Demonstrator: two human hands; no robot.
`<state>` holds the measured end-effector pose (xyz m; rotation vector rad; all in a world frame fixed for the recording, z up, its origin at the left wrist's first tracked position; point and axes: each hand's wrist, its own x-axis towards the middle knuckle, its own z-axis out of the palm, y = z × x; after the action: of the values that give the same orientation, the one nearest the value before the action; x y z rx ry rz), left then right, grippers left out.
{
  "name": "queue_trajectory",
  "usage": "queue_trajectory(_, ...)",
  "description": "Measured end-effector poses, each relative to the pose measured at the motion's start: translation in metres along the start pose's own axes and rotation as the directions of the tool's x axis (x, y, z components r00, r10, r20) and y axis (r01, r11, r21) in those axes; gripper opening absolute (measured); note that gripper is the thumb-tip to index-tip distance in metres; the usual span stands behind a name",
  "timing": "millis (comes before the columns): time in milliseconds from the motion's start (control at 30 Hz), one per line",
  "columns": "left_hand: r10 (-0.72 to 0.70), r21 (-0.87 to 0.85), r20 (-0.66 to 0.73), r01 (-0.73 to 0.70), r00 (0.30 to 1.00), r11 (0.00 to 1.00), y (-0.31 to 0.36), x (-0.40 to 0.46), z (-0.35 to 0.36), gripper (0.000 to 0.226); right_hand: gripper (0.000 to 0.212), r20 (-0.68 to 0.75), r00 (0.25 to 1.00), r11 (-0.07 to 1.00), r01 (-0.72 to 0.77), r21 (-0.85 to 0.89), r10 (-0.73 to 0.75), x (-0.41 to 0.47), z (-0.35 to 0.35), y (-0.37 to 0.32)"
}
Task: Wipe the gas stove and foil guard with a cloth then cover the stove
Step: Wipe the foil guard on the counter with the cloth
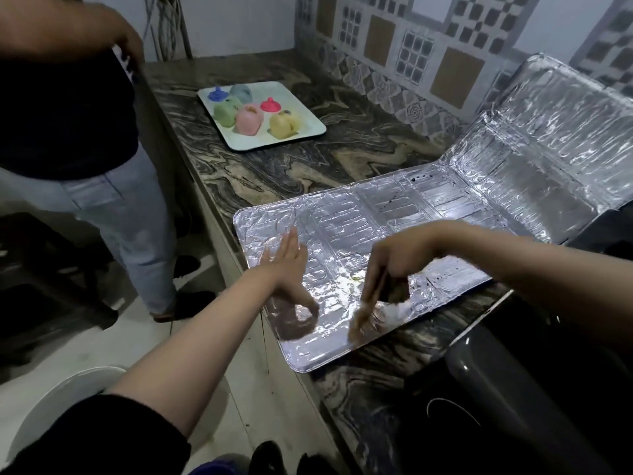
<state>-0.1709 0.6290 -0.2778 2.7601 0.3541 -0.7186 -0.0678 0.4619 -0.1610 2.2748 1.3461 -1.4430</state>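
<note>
While left hand [286,260] presses foil guard [342,234] | right hand [394,265] grips cloth [363,313]

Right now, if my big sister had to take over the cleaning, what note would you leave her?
Left hand: open, fingers flat, pressing the foil guard down on the counter.
Right hand: grips a dark cloth, rubbing the near part of the flat panel; it is blurred.
Foil guard: one wing lies flat on the counter, the rest stands against the tiled wall.
Done: wiping is under way; a yellowish smear and dark specks remain.
Left: finish the foil, wipe the stove at the right, then cover it.
</note>
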Motion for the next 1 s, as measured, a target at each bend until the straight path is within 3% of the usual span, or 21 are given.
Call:
queue_trajectory(67, 0.018, -0.052, -0.042, -0.02, 0.999, 0.998, 0.007, 0.006, 0.007, 0.134, 0.054, -0.19, 0.982, 0.994, 0.002, 0.112, 0.019, 0.001, -0.019, 0.01)
queue_trajectory(167, 0.015, -0.025, -0.184, -0.02, 0.983, 0.999, 0.016, 0.011, 0.031, 0.129, 0.046, -0.448, 0.892, 0.972, 0.046, 0.23, 0.064, 0.022, -0.032, 0.018)
queue_trajectory(267, 0.002, 0.008, -0.374, 0.001, 0.927, 1.0, 0.019, 0.013, 0.055, 0.124, 0.054, -0.552, 0.831, 0.993, -0.007, 0.119, 0.072, 0.056, -0.031, 0.02)
queue_trajectory(367, -0.001, 0.016, -0.427, 0.009, 0.904, 1.0, 0.018, 0.014, 0.061, 0.121, 0.067, -0.407, 0.913, 0.96, -0.122, -0.252, 0.01, 0.088, -0.012, 0.017)
queue_trajectory(433, -0.002, 0.021, -0.439, 0.012, 0.898, 1.0, 0.018, 0.016, 0.061, 0.119, 0.074, -0.341, 0.94, 0.825, -0.176, -0.536, -0.022, 0.095, 0.0, 0.013)
queue_trajectory(467, -0.003, 0.018, -0.439, 0.012, 0.899, 1.0, 0.018, 0.016, 0.061, 0.117, 0.078, -0.315, 0.949, 0.781, -0.181, -0.598, -0.022, 0.094, 0.003, 0.013)
queue_trajectory(567, -0.02, -0.003, -0.432, 0.021, 0.901, 1.0, 0.02, 0.017, 0.06, 0.111, 0.086, -0.2, 0.979, 0.742, -0.155, -0.652, 0.028, 0.085, 0.004, 0.016)
queue_trajectory(667, -0.027, -0.008, -0.43, 0.026, 0.903, 1.0, 0.02, 0.016, 0.06, 0.107, 0.081, -0.056, 0.995, 0.708, -0.1, -0.699, 0.085, 0.068, 0.015, 0.014)
queue_trajectory(867, -0.034, 0.018, -0.401, 0.045, 0.916, 0.999, 0.02, 0.018, 0.06, 0.106, 0.051, 0.199, 0.971, 0.774, 0.026, -0.633, 0.13, 0.03, 0.032, 0.021)
queue_trajectory(1000, -0.033, 0.018, -0.38, 0.043, 0.924, 0.999, 0.02, 0.018, 0.058, 0.11, 0.06, 0.34, 0.922, 0.868, 0.008, -0.496, 0.186, 0.019, 0.037, 0.031)
